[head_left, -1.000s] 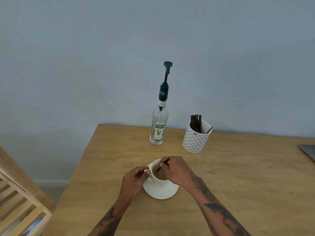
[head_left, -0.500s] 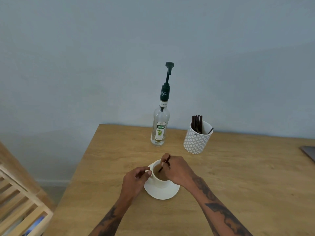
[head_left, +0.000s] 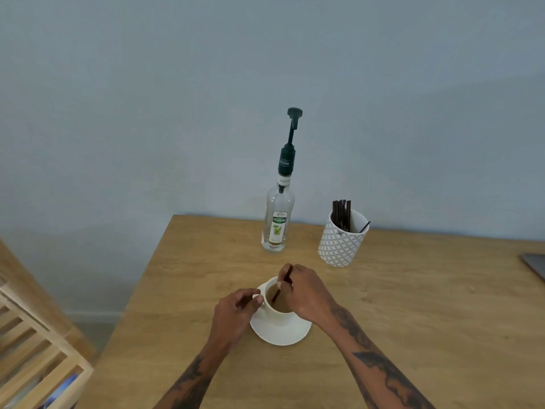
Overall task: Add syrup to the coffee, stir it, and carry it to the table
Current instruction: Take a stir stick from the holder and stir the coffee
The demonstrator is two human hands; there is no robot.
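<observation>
The cup (head_left: 275,305) stands on its saucer (head_left: 280,332) near the front of the wooden counter (head_left: 413,305), holding brown coffee. The right hand (head_left: 306,293) pinches a dark stirrer (head_left: 281,283) between thumb and fingertips; the stirrer slants down into the coffee. The left hand (head_left: 236,312) has its fingers curled at the cup's handle side, gripping the handle as far as can be seen, though the handle itself is mostly hidden.

Judgement: stirring is the step in hand; the carry has not begun.

Recommendations for the stir:
- Keep the left hand bracing the cup so it does not slide on the saucer.
- Move the stirrer in small circles clear of the rim; the coffee sits fairly high and could slop.
- Reach the bottom, where syrup would likely settle.
- Lift the stirrer out before carrying.

Count:
- One cup, one saucer.
- One syrup bottle (head_left: 277,222) with a pump top, upright at the back by the wall.
- One patterned pot (head_left: 340,243), just right of the bottle, holding a bundle of spare stirrers; their number cannot be told.
- One stirrer in use.
- Two hands.
</observation>
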